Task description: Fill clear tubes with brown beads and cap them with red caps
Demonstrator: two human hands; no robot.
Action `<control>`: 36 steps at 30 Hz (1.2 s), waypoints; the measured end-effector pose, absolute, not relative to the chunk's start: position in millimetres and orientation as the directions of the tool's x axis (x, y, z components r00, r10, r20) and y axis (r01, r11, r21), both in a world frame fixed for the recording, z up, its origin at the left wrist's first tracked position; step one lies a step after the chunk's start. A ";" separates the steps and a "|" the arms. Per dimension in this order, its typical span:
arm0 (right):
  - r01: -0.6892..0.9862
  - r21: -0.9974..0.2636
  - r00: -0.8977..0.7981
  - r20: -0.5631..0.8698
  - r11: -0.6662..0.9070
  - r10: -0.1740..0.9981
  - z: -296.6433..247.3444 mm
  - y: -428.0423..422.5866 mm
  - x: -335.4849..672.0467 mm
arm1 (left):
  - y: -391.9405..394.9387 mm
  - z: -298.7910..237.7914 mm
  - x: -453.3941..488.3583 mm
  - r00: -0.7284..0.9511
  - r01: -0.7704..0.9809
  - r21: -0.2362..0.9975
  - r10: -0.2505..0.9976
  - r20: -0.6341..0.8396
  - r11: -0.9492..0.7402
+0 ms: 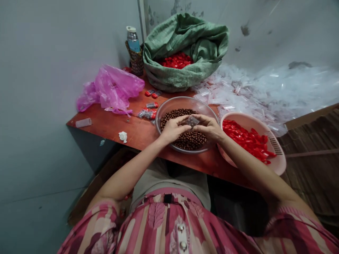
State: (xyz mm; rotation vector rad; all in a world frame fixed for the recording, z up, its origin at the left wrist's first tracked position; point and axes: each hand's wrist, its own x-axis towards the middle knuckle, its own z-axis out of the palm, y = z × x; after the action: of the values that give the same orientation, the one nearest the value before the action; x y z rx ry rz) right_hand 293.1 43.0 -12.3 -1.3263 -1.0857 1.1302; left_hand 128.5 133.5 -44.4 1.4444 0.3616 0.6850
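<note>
Both hands meet over a clear bowl (169,106) full of small brown balls (190,139) on a low red table (111,123). My left hand (173,128) is curled, fingers pinched at a small clear container (192,121). My right hand (209,127) grips the same container from the right side. What is inside the container is too small to make out.
A pink basin (278,164) of red caps stands right of the bowl. A green sack (185,46) holding more red caps sits behind. A heap of clear tubes (265,91) lies at back right. A pink plastic bag (113,88), a bottle (132,38) and filled tubes (148,113) lie left.
</note>
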 end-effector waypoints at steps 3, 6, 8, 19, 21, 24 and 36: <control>0.117 -0.990 0.188 -0.051 -0.074 0.981 -8.1 33.9 295.8 | 131.6 -47.1 132.6 0.758 -0.175 0.984 0.636 0.141 -0.010; 0.190 -0.979 0.271 -0.017 -0.071 0.962 3.2 19.3 313.9 | 127.7 -47.2 133.2 0.733 -0.143 0.989 0.674 0.086 0.030; 0.229 -0.971 0.398 0.031 -0.066 0.917 11.0 6.8 342.1 | 124.7 -44.2 132.0 0.730 -0.158 0.978 0.683 0.021 0.139; 0.632 -0.401 0.733 0.029 -0.664 0.680 -0.3 -57.1 492.1 | 124.4 -31.0 131.5 0.754 -0.102 0.893 0.620 -0.218 0.438; 0.678 -0.411 0.678 0.032 -0.609 0.734 -1.9 -52.5 479.1 | 124.3 -31.1 131.3 0.750 -0.107 0.886 0.622 -0.227 0.452; 0.754 -0.522 0.532 0.128 -0.399 0.837 3.5 -34.2 441.1 | 122.8 -30.0 129.9 0.761 -0.114 0.872 0.606 -0.232 0.477; 0.985 0.108 -0.052 -0.570 0.138 0.820 -5.0 54.2 291.2 | 121.4 -32.7 125.9 0.791 -0.197 0.843 0.589 -0.164 0.500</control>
State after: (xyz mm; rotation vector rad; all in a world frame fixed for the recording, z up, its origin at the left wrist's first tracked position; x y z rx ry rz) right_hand 291.2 54.2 -5.0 -2.4210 -2.6896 0.6006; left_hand 125.9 121.4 -32.7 0.9342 0.4695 0.4969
